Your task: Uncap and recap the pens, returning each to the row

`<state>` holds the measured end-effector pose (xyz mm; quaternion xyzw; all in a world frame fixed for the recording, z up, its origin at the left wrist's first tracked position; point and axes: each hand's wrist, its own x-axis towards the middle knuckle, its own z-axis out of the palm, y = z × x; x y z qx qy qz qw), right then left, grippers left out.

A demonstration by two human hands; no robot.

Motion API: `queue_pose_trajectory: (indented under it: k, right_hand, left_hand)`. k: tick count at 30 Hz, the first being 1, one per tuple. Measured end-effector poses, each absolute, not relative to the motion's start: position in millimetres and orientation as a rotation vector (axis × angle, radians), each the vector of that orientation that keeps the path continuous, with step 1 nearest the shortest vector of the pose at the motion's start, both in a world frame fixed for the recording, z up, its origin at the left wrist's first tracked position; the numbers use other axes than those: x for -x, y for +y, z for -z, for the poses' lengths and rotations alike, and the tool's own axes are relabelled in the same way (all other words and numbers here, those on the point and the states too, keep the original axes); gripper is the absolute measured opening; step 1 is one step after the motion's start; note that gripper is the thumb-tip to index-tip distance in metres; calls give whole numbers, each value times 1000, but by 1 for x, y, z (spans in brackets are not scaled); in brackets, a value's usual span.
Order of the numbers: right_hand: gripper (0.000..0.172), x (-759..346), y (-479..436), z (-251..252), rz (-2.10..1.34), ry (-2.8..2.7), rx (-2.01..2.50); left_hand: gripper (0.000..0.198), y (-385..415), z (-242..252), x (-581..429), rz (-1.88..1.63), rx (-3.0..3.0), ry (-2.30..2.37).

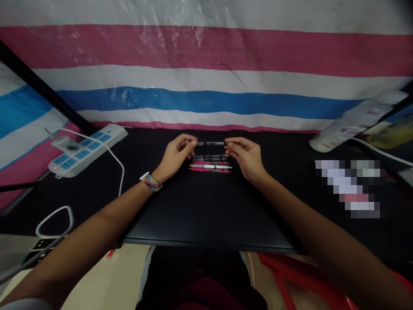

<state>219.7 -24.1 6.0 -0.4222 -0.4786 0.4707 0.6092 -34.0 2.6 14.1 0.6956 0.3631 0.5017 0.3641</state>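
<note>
Clamped at either end by left hand [177,156] and right hand [247,157]: slim dark pen [211,143], held level just beyond row of pink and white pens [209,165], parallel to it.

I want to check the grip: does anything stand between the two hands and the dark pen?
Nothing visible does. The left hand pinches one end of the dark pen, the right hand the other. The row of pens on the black table lies beside it, not between.
</note>
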Motion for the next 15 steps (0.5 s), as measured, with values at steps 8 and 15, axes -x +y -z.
queue_pose_trajectory:
  k: [8,15]
  right_hand:
    - [15,-222,-22,-4,-1065,-1133,1002]
    - [13,-227,-17,-6,-1057,-1062,1000]
  left_hand:
    - [65,6,-12,40,-1275,-1820,1136]
    - [20,17,-8,41,-1460,-1671,996]
